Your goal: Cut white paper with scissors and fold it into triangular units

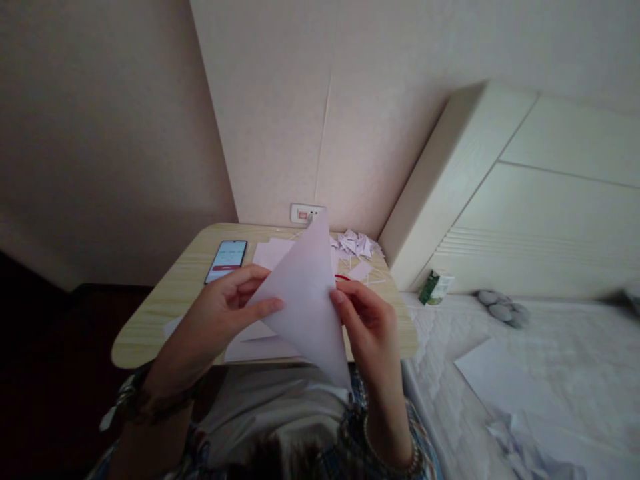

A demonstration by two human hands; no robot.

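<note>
Between my two hands, above the front of a small wooden table (150, 313), a sheet of white paper (305, 293) is held up with one corner pointing towards the wall. My left hand (233, 300) pinches its left edge, thumb on the near face and fingers partly behind. At the right edge my right hand (367, 313) grips the sheet between thumb and index finger. More white sheets (257, 348) lie on the table beneath it. Part of a red object (343, 277) shows just beyond my right hand, mostly hidden.
A phone (226, 261) with a lit screen lies at the table's left. Small folded paper pieces (356, 244) are heaped at the back right. Behind is a wall socket (306, 213). On the bed (575, 333) are a green and white carton (436, 287), a grey object (503, 308) and loose paper (505, 373).
</note>
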